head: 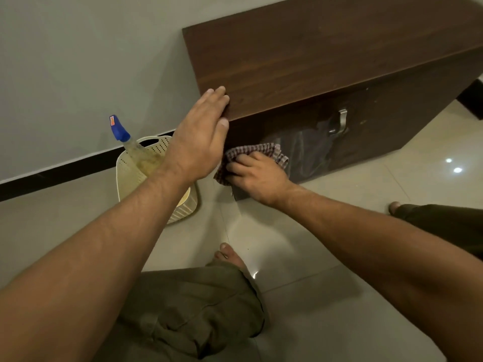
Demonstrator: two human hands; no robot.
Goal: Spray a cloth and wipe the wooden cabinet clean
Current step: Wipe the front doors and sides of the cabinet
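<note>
At six o'clock, nearest the camera, a bent knee in olive trousers (193, 309) fills the bottom of the view, with bare toes (230, 254) showing just beyond it on the glossy tiled floor (326, 257). Both bare forearms reach up from the lower corners. The right hand (257, 176), a little right of centre, is closed on a bunched checked cloth (261, 150), pressing it against the lower left of the cabinet's dark front. The left hand (201, 134), just toward eleven o'clock from the right one, is spread flat with fingers extended, holding nothing, its fingertips touching the near left corner of the wooden cabinet (313, 56). At nine o'clock from the hands, partly behind the left wrist, a cream perforated basket (130, 168) stands on the floor, holding a spray bottle (122, 134) with a blue trigger head. A metal handle (341, 121) sits on the cabinet front toward two o'clock. Farthest, the pale wall (78, 61) with a black skirting spans ten to twelve o'clock.
</note>
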